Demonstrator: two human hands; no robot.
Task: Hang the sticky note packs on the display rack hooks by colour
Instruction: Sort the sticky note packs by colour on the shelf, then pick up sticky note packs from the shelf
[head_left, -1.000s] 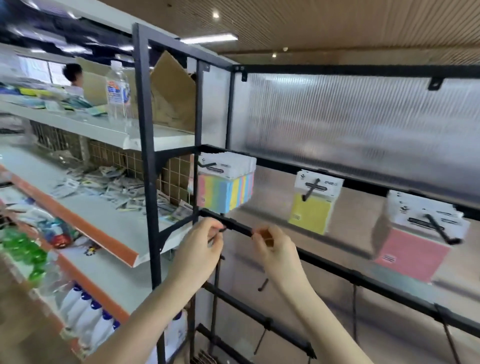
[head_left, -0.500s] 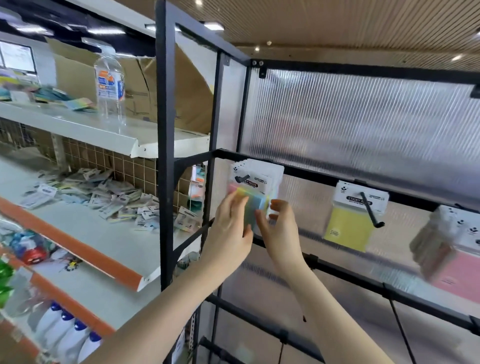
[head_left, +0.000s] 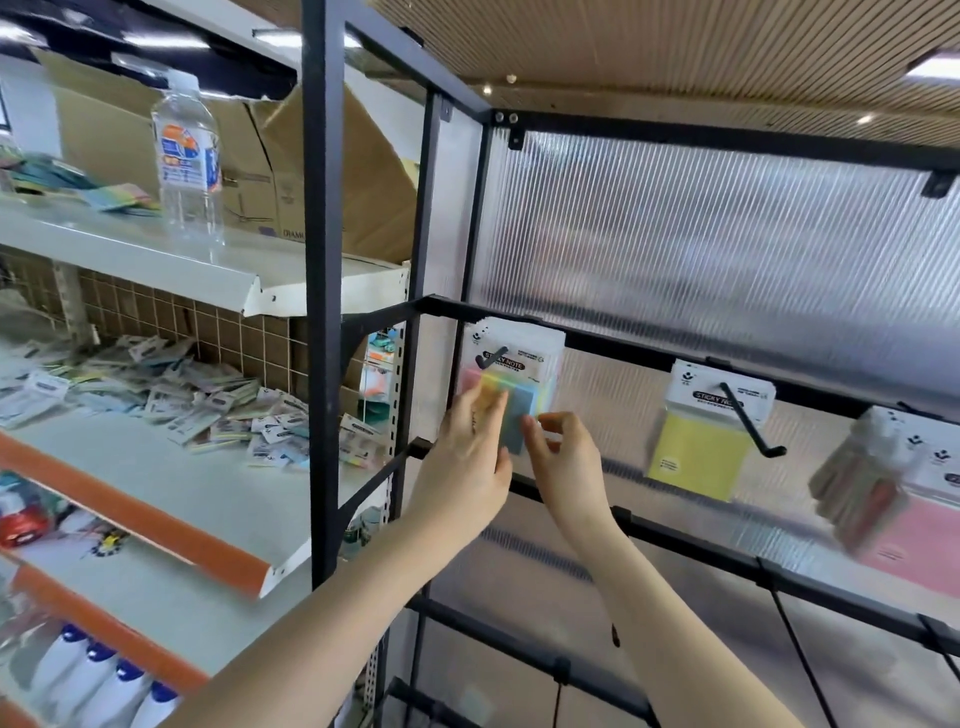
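I am facing a black metal display rack (head_left: 322, 291) with a ribbed translucent back panel. Near the centre of the frame, a stack of multicolour sticky note packs (head_left: 511, 384) hangs from a black hook (head_left: 491, 357) on the rack's upper crossbar. My left hand (head_left: 467, 457) lies against the front of that stack, fingers straight and loose, so its grip is not closed on anything. My right hand (head_left: 563, 457) is just to the right of it, fingers curled at the lower right edge of the packs; I cannot tell whether its grip actually pinches them. Further right, a yellow pack (head_left: 696, 447) hangs on its own hook, and at the right edge of the frame blurred pink packs (head_left: 904, 525) hang on another. At the left of the frame, a white shelf holds a water bottle (head_left: 187, 156) and a cardboard box (head_left: 332, 171), and the shelf below it carries a loose pile of packs (head_left: 171, 395).
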